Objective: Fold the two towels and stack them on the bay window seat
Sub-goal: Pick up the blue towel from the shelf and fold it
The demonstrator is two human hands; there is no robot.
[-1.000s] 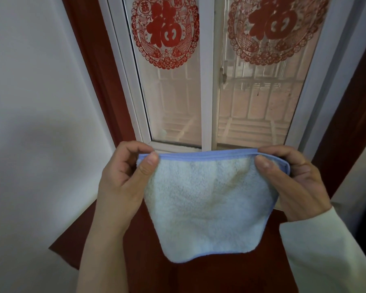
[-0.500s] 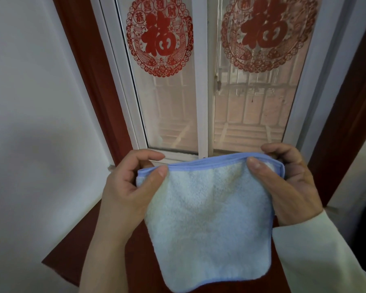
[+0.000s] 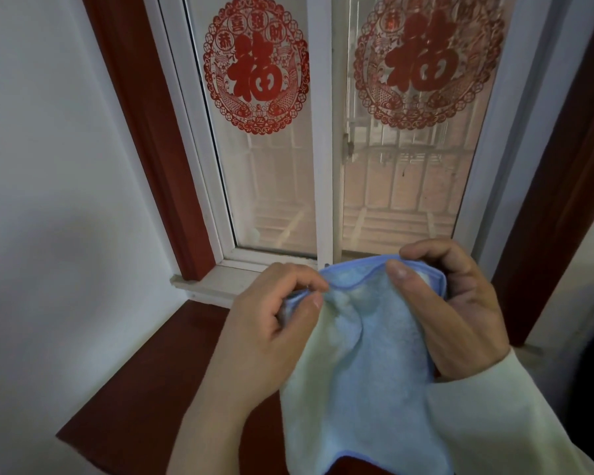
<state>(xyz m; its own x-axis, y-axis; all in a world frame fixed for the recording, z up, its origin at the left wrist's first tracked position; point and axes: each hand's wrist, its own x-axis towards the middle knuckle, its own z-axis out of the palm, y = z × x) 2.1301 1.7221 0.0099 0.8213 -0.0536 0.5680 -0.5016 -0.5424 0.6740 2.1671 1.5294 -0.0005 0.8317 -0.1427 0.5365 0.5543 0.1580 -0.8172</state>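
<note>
To your left, the dark red bay window seat runs out from under the white window frame, and that is where the folded pile should end up. Your left hand pinches the towel's blue-bound top hem between thumb and curled fingers, above the seat. The light blue towel hangs in the air between your hands, its hem slack and bowed, the rest draping down toward you and not yet lying on the seat. Your right hand grips the other end of that hem, thumb in front and fingers curled behind. Holding both top corners this near each other looks meant to bring them together for a fold. The second towel is not in view.
</note>
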